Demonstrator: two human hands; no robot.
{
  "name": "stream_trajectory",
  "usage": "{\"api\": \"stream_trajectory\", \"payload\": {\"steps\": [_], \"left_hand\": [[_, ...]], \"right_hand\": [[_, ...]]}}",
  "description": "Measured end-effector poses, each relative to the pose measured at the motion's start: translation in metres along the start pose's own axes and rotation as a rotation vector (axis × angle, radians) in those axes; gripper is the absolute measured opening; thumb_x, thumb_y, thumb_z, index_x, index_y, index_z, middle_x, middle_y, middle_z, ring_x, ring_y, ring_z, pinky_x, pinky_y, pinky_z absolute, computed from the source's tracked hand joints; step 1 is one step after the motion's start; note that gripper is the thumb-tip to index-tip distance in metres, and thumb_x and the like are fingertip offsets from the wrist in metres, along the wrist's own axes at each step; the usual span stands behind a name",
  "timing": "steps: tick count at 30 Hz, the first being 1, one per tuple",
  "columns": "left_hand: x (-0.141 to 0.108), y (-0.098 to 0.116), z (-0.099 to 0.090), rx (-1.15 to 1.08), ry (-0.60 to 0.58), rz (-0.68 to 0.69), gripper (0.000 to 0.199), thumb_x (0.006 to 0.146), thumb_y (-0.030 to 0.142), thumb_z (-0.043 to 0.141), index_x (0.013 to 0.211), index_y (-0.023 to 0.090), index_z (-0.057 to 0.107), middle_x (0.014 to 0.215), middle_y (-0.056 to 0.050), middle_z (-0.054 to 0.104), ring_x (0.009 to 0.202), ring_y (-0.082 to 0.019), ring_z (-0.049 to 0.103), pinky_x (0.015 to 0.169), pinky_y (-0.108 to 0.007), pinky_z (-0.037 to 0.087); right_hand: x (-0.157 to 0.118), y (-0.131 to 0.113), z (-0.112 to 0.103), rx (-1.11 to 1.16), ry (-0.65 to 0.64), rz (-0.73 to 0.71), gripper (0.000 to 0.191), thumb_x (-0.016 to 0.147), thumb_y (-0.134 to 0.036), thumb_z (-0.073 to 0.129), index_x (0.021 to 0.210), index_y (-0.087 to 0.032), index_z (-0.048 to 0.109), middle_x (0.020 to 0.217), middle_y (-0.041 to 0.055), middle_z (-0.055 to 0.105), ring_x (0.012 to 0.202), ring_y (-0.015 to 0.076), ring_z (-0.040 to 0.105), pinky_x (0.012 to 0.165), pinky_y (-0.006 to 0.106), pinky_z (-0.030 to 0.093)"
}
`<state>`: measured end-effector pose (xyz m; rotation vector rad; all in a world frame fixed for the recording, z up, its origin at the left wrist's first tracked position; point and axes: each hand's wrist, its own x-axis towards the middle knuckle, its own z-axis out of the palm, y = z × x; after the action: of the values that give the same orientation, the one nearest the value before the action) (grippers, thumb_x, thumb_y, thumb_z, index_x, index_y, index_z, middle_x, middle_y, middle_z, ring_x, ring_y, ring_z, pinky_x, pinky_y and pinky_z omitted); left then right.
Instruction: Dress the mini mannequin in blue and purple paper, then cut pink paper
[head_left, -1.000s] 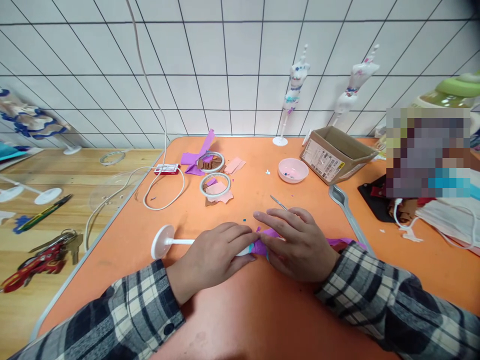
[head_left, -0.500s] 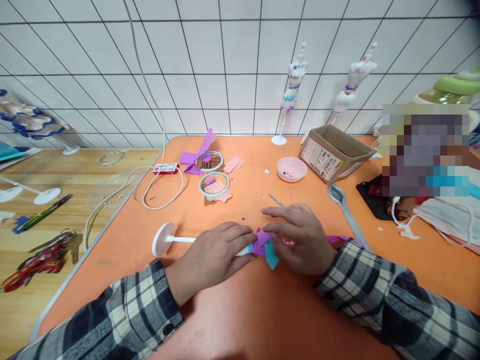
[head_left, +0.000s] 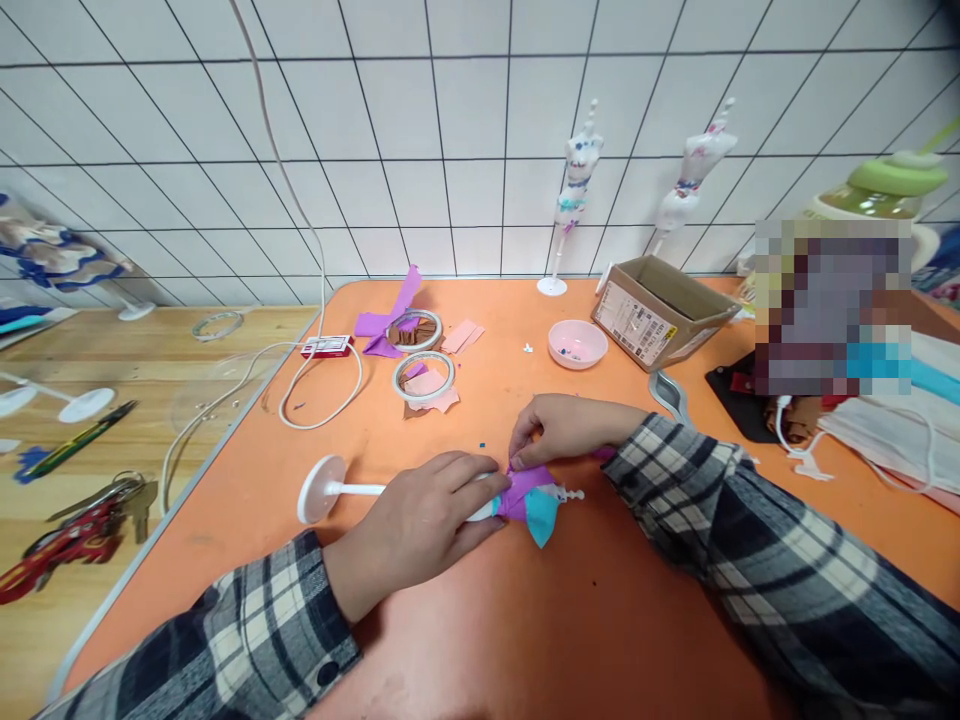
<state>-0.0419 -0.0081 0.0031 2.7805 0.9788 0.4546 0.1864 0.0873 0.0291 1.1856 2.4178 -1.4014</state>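
Observation:
A small white mannequin on a stand (head_left: 322,489) lies on its side on the orange table, its round base to the left and its beaded tip to the right. My left hand (head_left: 424,515) is wrapped over its lower body. Purple paper (head_left: 517,495) goes round the torso, and a turquoise piece (head_left: 541,515) hangs from it towards me. At the upper edge of the purple paper, my right hand (head_left: 551,430) has thumb and index finger pinched together on it.
Behind my hands are tape rolls (head_left: 423,377), a pink bowl (head_left: 577,344) and a cardboard box (head_left: 660,310). Two mannequins (head_left: 576,180) stand by the tiled wall. Keys (head_left: 97,520) and a pen (head_left: 82,442) lie left, a blurred-out item (head_left: 832,310) right.
My right hand has moved from over the mannequin's upper end to the far edge of the purple paper and closed into a pinch. The beaded tip now shows. The view has shifted slightly.

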Motion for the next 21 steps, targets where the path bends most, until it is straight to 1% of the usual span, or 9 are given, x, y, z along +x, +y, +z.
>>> {"api": "stream_trajectory", "payload": {"steps": [4,6,9,12,16,21], "left_hand": [[0.000,0.000,0.000,-0.008,-0.001,-0.007,0.033,0.095,0.037,0.054,0.124,0.021,0.057,0.119,-0.009,0.065,0.107,-0.025,0.062,0.084,-0.038,0.055],[0.001,0.000,-0.001,-0.025,-0.005,-0.007,0.033,0.095,0.037,0.054,0.124,0.022,0.057,0.118,-0.009,0.065,0.106,-0.024,0.062,0.084,-0.038,0.055],[0.003,0.001,-0.003,-0.051,-0.010,-0.005,0.031,0.095,0.037,0.054,0.122,0.021,0.058,0.114,-0.008,0.067,0.103,-0.024,0.062,0.081,-0.037,0.055],[0.004,0.003,-0.004,-0.066,-0.012,-0.012,0.030,0.096,0.035,0.053,0.121,0.021,0.058,0.114,-0.008,0.066,0.103,-0.023,0.062,0.081,-0.036,0.054],[0.002,0.003,-0.003,-0.073,-0.017,-0.027,0.031,0.095,0.036,0.053,0.121,0.021,0.058,0.115,-0.008,0.066,0.103,-0.023,0.061,0.083,-0.036,0.053],[0.001,0.004,-0.003,-0.079,-0.018,-0.040,0.030,0.095,0.036,0.053,0.120,0.021,0.059,0.114,-0.008,0.066,0.103,-0.023,0.061,0.083,-0.036,0.053]], "right_hand": [[0.001,-0.001,0.000,-0.028,-0.010,0.004,0.028,0.074,-0.039,0.068,0.088,-0.017,0.077,0.081,0.0014,0.074,0.074,0.0154,0.062,0.062,0.023,0.042],[0.002,-0.001,0.001,-0.044,0.011,-0.017,0.024,0.075,-0.036,0.067,0.085,-0.018,0.077,0.079,0.0006,0.073,0.072,0.0145,0.061,0.061,0.022,0.042],[0.003,-0.003,0.004,-0.079,0.083,-0.066,0.017,0.075,-0.029,0.065,0.082,-0.019,0.076,0.079,-0.0004,0.073,0.071,0.0133,0.062,0.062,0.022,0.042],[0.001,-0.006,0.006,-0.149,0.145,-0.099,0.016,0.074,-0.025,0.063,0.081,-0.021,0.076,0.081,-0.0012,0.074,0.071,0.0129,0.062,0.062,0.022,0.041],[-0.005,-0.010,0.010,-0.216,0.236,-0.151,0.013,0.074,-0.024,0.064,0.080,-0.023,0.076,0.083,-0.0013,0.073,0.072,0.0127,0.061,0.062,0.022,0.040],[-0.014,-0.008,0.019,-0.318,0.394,-0.280,0.009,0.075,-0.020,0.065,0.074,-0.022,0.074,0.080,-0.0021,0.071,0.073,0.0123,0.059,0.061,0.023,0.035]]}}
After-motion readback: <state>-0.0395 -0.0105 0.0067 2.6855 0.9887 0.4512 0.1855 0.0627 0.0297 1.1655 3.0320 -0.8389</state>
